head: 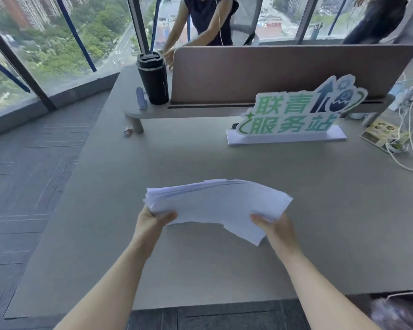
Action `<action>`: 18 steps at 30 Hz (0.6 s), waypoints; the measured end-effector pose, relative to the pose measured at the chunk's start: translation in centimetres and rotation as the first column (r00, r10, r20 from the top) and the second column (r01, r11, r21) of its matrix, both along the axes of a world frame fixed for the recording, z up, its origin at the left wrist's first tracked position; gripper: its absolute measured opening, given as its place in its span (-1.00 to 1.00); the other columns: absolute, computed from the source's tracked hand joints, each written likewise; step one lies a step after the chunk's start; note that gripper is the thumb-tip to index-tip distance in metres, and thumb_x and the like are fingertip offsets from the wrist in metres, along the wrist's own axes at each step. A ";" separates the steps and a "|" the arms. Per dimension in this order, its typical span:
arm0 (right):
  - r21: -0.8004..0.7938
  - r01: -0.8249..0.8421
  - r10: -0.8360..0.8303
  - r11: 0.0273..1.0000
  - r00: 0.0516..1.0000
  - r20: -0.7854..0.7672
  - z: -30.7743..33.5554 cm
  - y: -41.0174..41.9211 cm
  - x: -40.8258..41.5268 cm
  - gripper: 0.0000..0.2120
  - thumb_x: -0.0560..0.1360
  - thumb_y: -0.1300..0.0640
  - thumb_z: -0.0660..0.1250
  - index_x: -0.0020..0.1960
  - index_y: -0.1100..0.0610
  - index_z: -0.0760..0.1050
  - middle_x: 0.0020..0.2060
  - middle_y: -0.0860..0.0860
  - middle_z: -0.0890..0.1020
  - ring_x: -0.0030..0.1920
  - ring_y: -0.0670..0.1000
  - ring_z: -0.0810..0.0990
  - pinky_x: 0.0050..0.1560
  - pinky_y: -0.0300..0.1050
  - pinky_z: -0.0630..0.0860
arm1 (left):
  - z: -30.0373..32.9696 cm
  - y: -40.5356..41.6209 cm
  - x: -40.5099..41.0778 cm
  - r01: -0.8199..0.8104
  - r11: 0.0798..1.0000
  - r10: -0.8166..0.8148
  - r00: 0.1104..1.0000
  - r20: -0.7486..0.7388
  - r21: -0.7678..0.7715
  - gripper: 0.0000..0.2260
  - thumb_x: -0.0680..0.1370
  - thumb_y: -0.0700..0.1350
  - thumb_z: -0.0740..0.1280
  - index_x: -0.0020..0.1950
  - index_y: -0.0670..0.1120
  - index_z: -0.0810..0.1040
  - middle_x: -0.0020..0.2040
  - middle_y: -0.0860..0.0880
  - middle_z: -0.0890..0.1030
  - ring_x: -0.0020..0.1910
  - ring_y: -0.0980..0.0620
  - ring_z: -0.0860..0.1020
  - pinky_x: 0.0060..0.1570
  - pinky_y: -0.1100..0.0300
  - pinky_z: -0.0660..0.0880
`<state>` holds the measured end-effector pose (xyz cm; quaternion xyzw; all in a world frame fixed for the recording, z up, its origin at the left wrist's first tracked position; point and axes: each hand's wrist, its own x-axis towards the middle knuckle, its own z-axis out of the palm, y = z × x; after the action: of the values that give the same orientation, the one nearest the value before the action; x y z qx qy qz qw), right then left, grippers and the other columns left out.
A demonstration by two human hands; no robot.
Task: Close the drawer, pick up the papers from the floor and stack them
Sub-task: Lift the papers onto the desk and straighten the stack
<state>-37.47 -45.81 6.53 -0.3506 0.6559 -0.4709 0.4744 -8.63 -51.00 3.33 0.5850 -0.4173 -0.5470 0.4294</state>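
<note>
I hold the stack of white papers [218,206] in both hands above the grey desk [224,163]. My left hand [153,221] grips the stack's near left corner, thumb lying on top of the top sheet and the fingers tucked underneath. My right hand [275,226] pinches the near right side the same way, thumb on top, fingers hidden below. The stack sags a little between my hands and its edges are uneven, with the lower sheets fanning out at the near right corner. It looks lifted off the desk rather than resting on it, though the angle makes that hard to judge.

Further back on the desk stands a green and white cut-out sign [293,110] with Chinese characters on a white base. Behind it runs a brown divider panel [272,72] set on a raised shelf [153,113]. A black travel mug [153,78] stands at the shelf's left end with a small blue-grey stapler [141,98] just beside it. White cables [405,129] trail across the desk's right edge, over a printed booklet [382,134]. Beyond the divider, a person in dark clothing [208,17] leans toward the far desk in front of tall windows [57,39]. Dark carpet [22,186] covers the floor to my left.
</note>
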 end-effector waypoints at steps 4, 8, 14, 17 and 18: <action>0.038 0.016 -0.016 0.999 1.000 -0.018 -2.4 -0.3 -0.1 -0.73 0.46 0.35 0.39 -0.08 -0.04 0.58 -0.31 -0.29 0.70 -0.25 -0.32 0.66 -0.30 -0.46 0.50 | -2.3 -0.3 -0.5 -0.070 0.993 0.067 0.997 0.041 0.092 -0.72 0.30 -0.21 0.49 0.00 -0.08 0.65 -0.13 0.00 0.71 -0.13 0.03 0.64 -0.09 0.20 0.52; 0.074 -0.029 0.035 0.997 0.996 -0.080 -2.9 -0.2 1.3 -0.69 0.48 0.31 0.33 0.01 -0.10 0.53 -0.15 -0.22 0.70 -0.12 -0.29 0.64 -0.11 -0.31 0.50 | -2.1 -0.4 -1.1 -0.135 0.986 0.130 0.990 0.063 0.096 -0.89 0.35 -0.22 0.47 -0.18 -0.06 0.65 -0.24 -0.02 0.66 -0.21 0.02 0.57 -0.17 0.15 0.47; 0.083 -0.092 0.104 0.992 0.982 -0.160 0.2 -5.1 5.5 -0.80 0.46 0.18 0.34 -0.32 0.22 0.50 -0.41 0.05 0.51 -0.40 0.06 0.40 -0.30 -0.09 0.30 | 2.7 -2.9 4.9 -0.131 0.991 0.131 0.978 0.165 -0.015 -0.83 0.30 -0.19 0.47 -0.14 -0.03 0.65 -0.19 0.02 0.69 -0.16 0.03 0.60 -0.07 0.04 0.52; 0.133 -0.221 0.241 0.966 0.957 -0.160 1.4 -9.0 10.5 -0.75 0.44 0.20 0.36 -0.37 0.27 0.45 -0.41 0.07 0.43 -0.37 0.01 0.35 -0.32 -0.10 0.25 | 5.1 -4.7 10.1 -0.198 0.980 0.186 0.935 0.303 0.007 -0.73 0.23 -0.12 0.42 -0.08 -0.05 0.56 -0.15 0.02 0.64 -0.15 0.02 0.57 -0.09 0.05 0.51; 0.152 -0.245 0.266 0.958 0.955 -0.135 1.2 -10.4 12.3 -0.79 0.42 0.20 0.37 -0.36 0.26 0.50 -0.40 0.08 0.49 -0.35 0.02 0.41 -0.31 -0.10 0.31 | 5.5 -5.3 11.7 -0.218 0.976 0.196 0.914 0.354 0.023 -0.68 0.22 -0.11 0.40 -0.04 -0.09 0.54 -0.14 -0.01 0.61 -0.15 -0.01 0.56 -0.09 0.02 0.51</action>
<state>-25.19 -56.19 7.76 -0.4354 0.6698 -0.3321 0.5016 3.09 -56.28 8.80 0.7269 -0.4054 -0.3982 0.3856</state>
